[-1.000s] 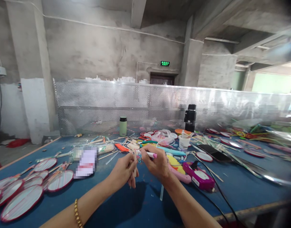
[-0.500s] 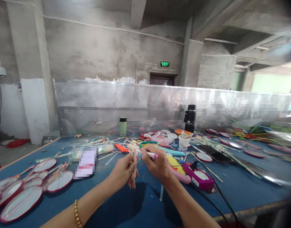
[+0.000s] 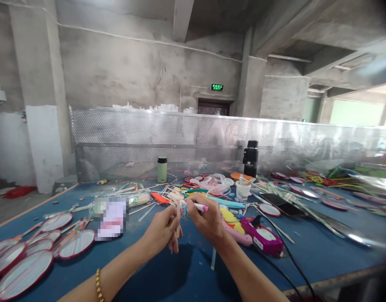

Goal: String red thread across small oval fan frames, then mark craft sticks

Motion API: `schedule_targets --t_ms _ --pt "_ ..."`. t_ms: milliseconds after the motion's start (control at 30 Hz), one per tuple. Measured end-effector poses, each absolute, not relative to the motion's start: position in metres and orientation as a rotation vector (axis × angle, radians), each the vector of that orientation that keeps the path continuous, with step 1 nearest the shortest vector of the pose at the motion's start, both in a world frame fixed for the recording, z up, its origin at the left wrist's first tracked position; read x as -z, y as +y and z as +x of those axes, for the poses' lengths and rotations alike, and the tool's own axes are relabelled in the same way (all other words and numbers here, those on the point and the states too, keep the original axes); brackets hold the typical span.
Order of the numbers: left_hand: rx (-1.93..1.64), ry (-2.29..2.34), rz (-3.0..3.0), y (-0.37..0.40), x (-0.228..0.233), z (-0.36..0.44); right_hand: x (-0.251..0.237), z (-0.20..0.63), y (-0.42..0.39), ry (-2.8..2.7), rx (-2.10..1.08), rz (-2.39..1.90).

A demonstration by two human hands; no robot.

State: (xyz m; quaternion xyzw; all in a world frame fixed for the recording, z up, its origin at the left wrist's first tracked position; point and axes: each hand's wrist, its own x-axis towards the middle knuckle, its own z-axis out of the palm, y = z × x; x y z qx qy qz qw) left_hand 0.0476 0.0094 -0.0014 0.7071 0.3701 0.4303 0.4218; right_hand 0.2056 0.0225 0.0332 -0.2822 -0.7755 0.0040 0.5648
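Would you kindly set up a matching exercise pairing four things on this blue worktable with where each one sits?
Things:
1. green flask
2. black bottle
3. magenta glue gun
4. red-rimmed fans

Places:
A. near left corner of the table
B. just right of the right hand
C. by the perforated screen, left of the hands
D. by the screen, behind the white cup

Pairs: 1-C, 2-D, 3-B, 4-A
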Motion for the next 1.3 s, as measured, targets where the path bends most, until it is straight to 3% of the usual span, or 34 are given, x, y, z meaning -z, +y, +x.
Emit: schedule_targets --t_ms 1300 --pt "-1.073 0.913 1.755 0.0101 -0.0004 0.0474 -0.0345 0.2036 0.02 -1.86 -0.028 -0.671"
